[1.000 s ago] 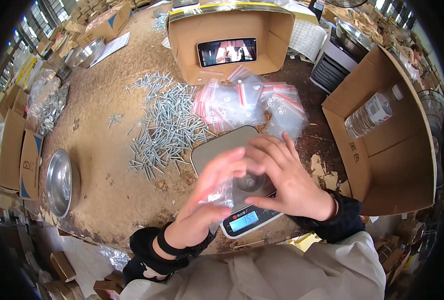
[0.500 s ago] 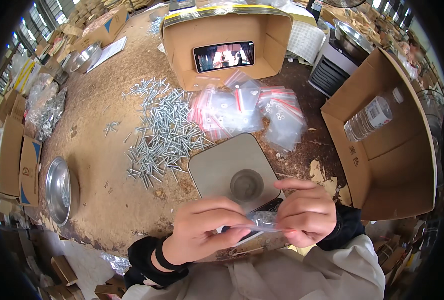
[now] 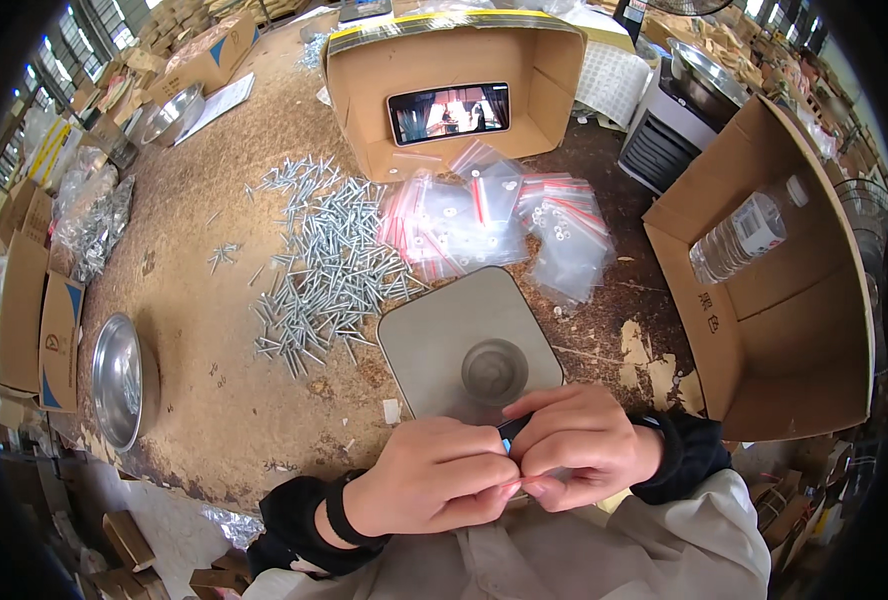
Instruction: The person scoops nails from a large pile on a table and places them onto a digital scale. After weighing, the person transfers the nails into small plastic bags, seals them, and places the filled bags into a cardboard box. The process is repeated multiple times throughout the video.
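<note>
My left hand point(image 3: 442, 478) and my right hand point(image 3: 582, 448) meet at the table's near edge, fingertips almost touching. Both are closed in a pinch on the red-striped edge of a small clear zip bag point(image 3: 526, 481); my fingers hide most of it. Just beyond them lies a grey, square-topped scale point(image 3: 434, 340) with a round mark on its plate. A heap of silvery screws point(image 3: 329, 270) spreads to the left of the scale. Behind it are flat clear zip bags point(image 3: 464, 225) with red strips, and another stack of them point(image 3: 567, 235) is to the right.
A cardboard box point(image 3: 554, 90) lies on its side at the back with a phone point(image 3: 449, 112) propped inside. To the right, another open box point(image 3: 794, 330) holds a plastic bottle point(image 3: 739, 240). A steel bowl point(image 3: 119, 385) sits at left, and a small air cooler point(image 3: 664, 135) at back right.
My hands have come together, the right one moving left and down. The bag, with small metal pieces visible in it before, is now mostly hidden behind my fingers.
</note>
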`<state>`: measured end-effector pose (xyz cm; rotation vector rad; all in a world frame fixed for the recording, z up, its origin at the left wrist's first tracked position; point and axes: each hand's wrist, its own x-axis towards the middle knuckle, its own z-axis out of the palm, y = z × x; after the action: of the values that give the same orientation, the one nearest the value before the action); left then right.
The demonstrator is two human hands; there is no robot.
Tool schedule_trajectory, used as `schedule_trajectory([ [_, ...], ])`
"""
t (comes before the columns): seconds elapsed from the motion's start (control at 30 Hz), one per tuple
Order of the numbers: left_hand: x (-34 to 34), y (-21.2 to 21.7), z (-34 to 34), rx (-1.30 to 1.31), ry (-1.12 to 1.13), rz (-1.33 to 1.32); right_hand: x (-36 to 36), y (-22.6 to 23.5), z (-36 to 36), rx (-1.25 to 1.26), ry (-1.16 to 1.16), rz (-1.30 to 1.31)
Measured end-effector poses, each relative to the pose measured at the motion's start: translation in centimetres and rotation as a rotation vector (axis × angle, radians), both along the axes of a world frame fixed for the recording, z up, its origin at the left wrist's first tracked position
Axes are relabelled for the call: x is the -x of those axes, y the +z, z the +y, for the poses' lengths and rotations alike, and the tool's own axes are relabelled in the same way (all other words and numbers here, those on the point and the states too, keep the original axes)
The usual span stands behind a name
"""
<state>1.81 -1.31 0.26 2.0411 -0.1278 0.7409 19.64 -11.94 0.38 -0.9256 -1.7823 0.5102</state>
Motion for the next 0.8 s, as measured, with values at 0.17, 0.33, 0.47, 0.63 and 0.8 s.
schedule_trajectory([
  [0.17,0.4,-0.1,-0.2,0.03,0.029,-0.044,0.0,0.2,-0.2,0.009,0.041,0.005],
  [0.33,2.1,-0.1,0.8,0.215,0.115,-0.072,-0.5,0.5,-0.4,-0.029,0.0,0.022],
  [0.47,3.3,-0.7,0.5,0.207,0.163,-0.053,-0.3,0.2,-0.4,-0.034,0.022,0.007],
  [0.63,8.0,-1.9,0.9,0.521,0.693,-0.202,-0.6,0.0,-0.5,-0.058,0.053,0.034],
  [0.8,17.2,0.6,8.4,0.633,1.253,-0.676,-1.7,-0.2,-0.7,-0.069,-0.07,0.059],
])
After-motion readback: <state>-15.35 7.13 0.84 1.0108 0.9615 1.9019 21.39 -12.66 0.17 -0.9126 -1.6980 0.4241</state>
